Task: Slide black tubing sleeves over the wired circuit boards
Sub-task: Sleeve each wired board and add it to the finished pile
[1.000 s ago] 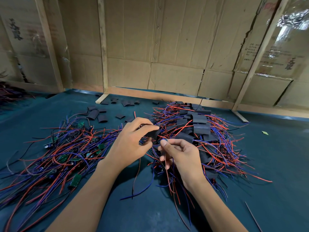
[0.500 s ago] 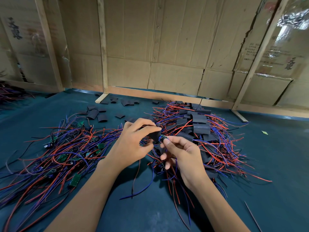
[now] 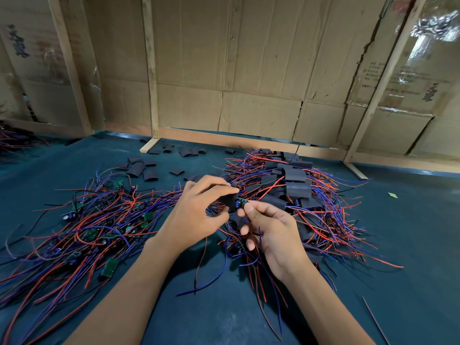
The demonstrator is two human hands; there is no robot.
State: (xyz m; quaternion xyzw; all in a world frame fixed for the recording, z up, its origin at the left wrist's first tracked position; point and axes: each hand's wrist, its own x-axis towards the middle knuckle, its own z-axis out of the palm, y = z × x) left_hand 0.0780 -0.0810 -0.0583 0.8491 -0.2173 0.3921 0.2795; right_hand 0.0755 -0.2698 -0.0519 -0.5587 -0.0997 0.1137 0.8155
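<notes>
We pinch a black sleeve (image 3: 227, 200) in our left hand (image 3: 196, 217) and a small circuit board (image 3: 242, 202) between right hand (image 3: 271, 232) thumb and forefinger, its tip just at the sleeve's mouth, above the wire piles.

Two bare forearms reach in from the bottom edge, each ending in a bare hand. No sleeve shows on either arm up to where the picture cuts them off, and neither wrist carries a watch, band or bracelet. The left hand (image 3: 196, 215) and the right hand (image 3: 273, 232) wear no gloves and, as far as the soft focus allows, no rings. The fingernails look short and unpainted.
</notes>
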